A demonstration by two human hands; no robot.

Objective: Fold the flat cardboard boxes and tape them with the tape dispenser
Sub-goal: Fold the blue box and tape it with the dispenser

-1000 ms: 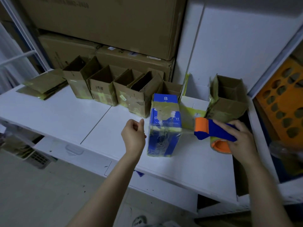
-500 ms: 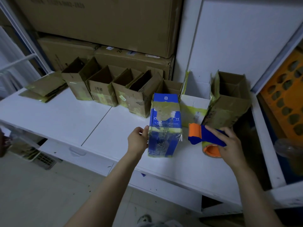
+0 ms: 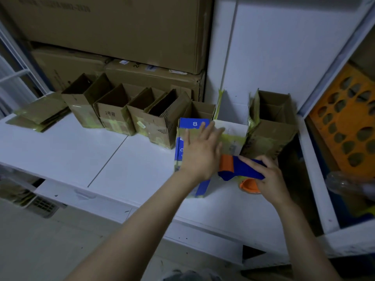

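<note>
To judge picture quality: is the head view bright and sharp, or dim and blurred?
Head view: dim, bluish light; the left hand on the blue box is slightly blurred; the white shelf frame slants from wide-angle distortion; tape dispenser and right hand distinct.

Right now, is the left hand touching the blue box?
Touching. The head view shows the left hand lying flat, fingers straight, across the top of the blue box.

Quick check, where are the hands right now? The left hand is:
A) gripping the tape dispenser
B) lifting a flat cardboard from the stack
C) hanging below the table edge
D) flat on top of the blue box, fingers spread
D: the left hand lies with straight, spread fingers on the blue box, while the right hand grips the tape dispenser.
</note>
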